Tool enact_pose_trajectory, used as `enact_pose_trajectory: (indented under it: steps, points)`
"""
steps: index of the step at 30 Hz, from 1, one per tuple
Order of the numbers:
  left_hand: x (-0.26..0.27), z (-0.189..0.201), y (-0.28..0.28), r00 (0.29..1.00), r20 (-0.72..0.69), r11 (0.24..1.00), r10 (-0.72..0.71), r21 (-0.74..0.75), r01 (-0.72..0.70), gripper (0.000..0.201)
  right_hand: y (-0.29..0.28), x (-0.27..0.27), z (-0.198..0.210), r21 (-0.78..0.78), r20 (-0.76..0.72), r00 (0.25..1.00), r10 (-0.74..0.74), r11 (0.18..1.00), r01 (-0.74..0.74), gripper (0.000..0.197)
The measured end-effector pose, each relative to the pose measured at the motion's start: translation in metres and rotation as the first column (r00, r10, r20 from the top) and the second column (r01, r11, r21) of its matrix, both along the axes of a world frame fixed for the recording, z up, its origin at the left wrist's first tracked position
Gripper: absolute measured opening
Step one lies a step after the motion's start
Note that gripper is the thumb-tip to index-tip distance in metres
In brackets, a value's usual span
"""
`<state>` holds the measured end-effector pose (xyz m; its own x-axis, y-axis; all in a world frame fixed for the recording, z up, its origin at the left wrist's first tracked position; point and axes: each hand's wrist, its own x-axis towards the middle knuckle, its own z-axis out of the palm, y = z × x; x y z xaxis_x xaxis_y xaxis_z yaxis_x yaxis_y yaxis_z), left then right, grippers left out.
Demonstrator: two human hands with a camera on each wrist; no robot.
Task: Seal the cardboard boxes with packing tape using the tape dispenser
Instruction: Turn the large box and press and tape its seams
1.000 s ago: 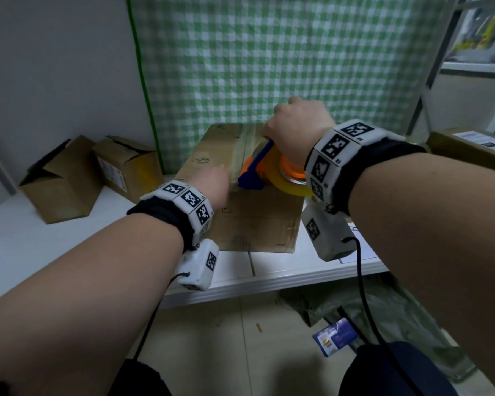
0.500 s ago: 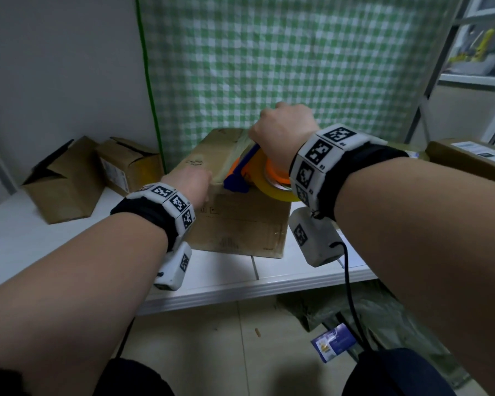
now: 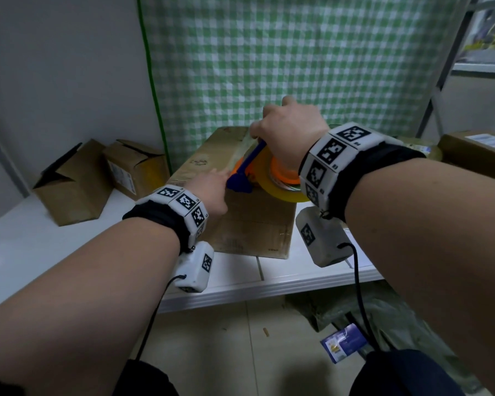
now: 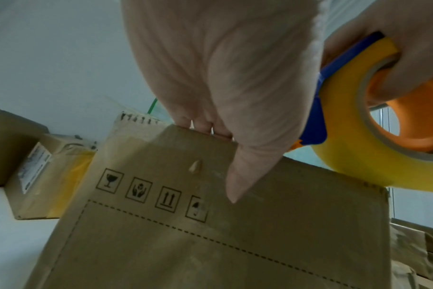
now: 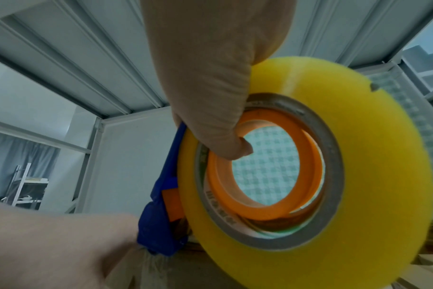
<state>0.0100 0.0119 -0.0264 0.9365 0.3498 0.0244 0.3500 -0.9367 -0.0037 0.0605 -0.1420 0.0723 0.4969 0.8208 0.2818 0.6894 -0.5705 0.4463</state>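
Note:
A closed brown cardboard box stands on the white table, with handling symbols on its near side. My right hand grips the tape dispenser, blue frame and orange core, with a yellow tape roll, over the box's top near its front edge. Its thumb hooks into the orange core. My left hand lies on the box's front top edge just left of the dispenser, fingers over the top, thumb down the near side. A glossy tape strip runs along the top seam.
Two more cardboard boxes, the nearer one open, sit at the back left of the table. Another box with a label is at the right. A green checked curtain hangs right behind. Bags and a small packet lie on the floor.
The right hand has drawn the dispenser along the seam toward me, down to the box's front edge. The left hand has slid right along that edge, up against the dispenser.

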Motion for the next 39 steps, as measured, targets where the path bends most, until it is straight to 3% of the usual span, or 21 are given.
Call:
enact_pose_trajectory:
  steps: [8, 19, 23, 26, 29, 32, 39]
  points:
    - [0.0, 0.01, -0.01, 0.991, -0.11, 0.992, 0.077, 0.105, -0.066, 0.043, -0.013, 0.008, 0.002, 0.043, -0.055, 0.998, 0.032, 0.999, -0.03, 0.043]
    - [0.001, 0.014, -0.017, 0.978, -0.171, 0.988, 0.123, 0.116, -0.104, 0.053, -0.02, 0.014, 0.003, 0.022, -0.064, 0.998, 0.008, 1.0, -0.007, 0.045]
    - [-0.001, 0.019, -0.022, 0.973, -0.188, 0.983, 0.137, 0.149, -0.109, 0.044, -0.029, 0.016, 0.002, 0.029, -0.072, 0.997, 0.04, 0.999, -0.038, 0.049]
    - [0.0, 0.014, -0.018, 0.99, -0.117, 0.993, 0.08, 0.097, -0.069, 0.067, -0.047, 0.024, 0.003, 0.037, -0.097, 0.994, 0.056, 0.998, -0.052, 0.048]
    - [0.001, 0.013, -0.015, 0.992, -0.12, 0.998, 0.026, 0.056, -0.019, 0.088, -0.077, 0.04, 0.004, 0.048, -0.112, 0.993, -0.026, 0.998, 0.032, 0.051]
    - [0.004, 0.015, -0.016, 0.99, -0.136, 0.999, 0.029, 0.038, -0.024, 0.088, -0.098, 0.05, -0.001, 0.038, -0.076, 0.994, -0.084, 0.995, 0.087, 0.051]
    - [0.006, 0.013, -0.013, 0.991, -0.131, 0.997, 0.039, 0.071, -0.03, 0.088, -0.101, 0.052, -0.009, 0.039, -0.061, 0.997, -0.056, 0.998, 0.058, 0.048]
